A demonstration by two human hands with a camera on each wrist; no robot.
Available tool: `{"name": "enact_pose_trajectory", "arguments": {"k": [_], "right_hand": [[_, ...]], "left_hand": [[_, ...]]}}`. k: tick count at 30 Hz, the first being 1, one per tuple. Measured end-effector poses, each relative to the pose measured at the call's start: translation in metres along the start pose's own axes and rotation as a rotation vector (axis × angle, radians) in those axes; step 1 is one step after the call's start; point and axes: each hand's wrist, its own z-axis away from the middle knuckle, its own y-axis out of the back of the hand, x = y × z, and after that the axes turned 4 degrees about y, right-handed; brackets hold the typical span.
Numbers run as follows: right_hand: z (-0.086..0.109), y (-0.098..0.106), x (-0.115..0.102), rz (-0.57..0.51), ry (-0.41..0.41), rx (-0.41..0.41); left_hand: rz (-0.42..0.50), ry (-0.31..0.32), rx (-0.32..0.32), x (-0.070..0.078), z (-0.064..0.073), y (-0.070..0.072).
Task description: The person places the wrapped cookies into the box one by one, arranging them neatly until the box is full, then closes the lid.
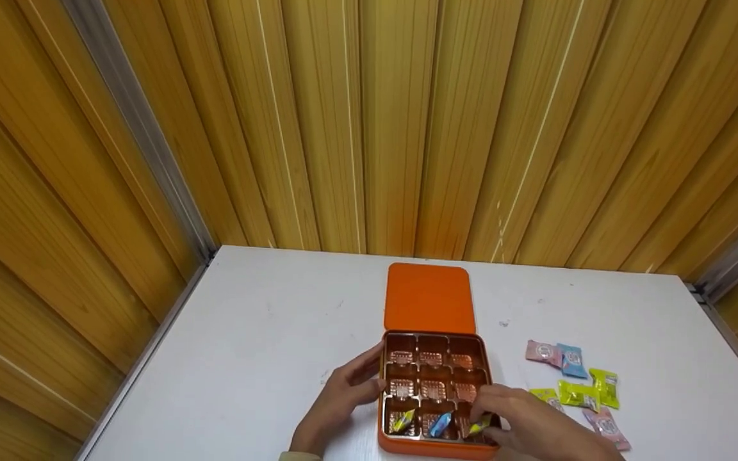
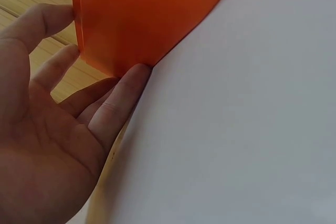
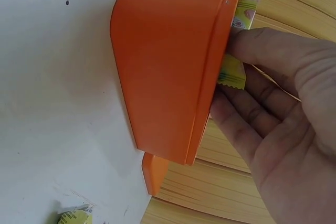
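Note:
An orange tin (image 1: 436, 449) holds a brown, nine-compartment insert. In its front row, a yellow-green wrapped candy (image 1: 403, 420) stands in the left compartment and a blue one (image 1: 440, 424) in the middle. My right hand (image 1: 523, 413) pinches another yellow-green candy (image 3: 232, 72) at the front right compartment; the right wrist view shows its wrapper sticking up past the rim. Against the tin's left side, my left hand (image 1: 342, 392) touches the wall with fairly straight fingers (image 2: 126, 95). The tin's other two rows hold no candies.
Behind the tin lies its orange lid (image 1: 430, 298), flat on the white table (image 1: 266, 339). To the right are loose candies: a pink one (image 1: 542, 351), a blue one (image 1: 573, 360), several yellow-green ones (image 1: 578, 396) and another pink one (image 1: 607, 428). Wood-patterned walls (image 1: 394, 128) enclose the table.

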Motion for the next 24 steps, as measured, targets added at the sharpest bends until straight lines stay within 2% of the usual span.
{"name": "enact_pose_trajectory", "arguments": {"k": [4,11,18,24], "right_hand": [[-0.0008,0.0006,-0.0006,-0.002,-0.029,-0.004],[0.0019,-0.0017,0.0001,0.020,0.033,0.033],[0.0000,-0.0024,-0.0009,0.009,0.008,0.021],[0.0034,-0.0014,-0.0012,-0.028,0.015,0.044]], "left_hand": [[-0.007,-0.003,-0.003,0.0020,-0.0015,-0.0006],[-0.018,0.023,-0.008,0.0017,-0.0033,0.0002],[-0.009,0.027,0.010,0.0018,-0.0014,0.0021],[-0.002,0.016,-0.007,0.0015,0.0006,0.0026]]}}
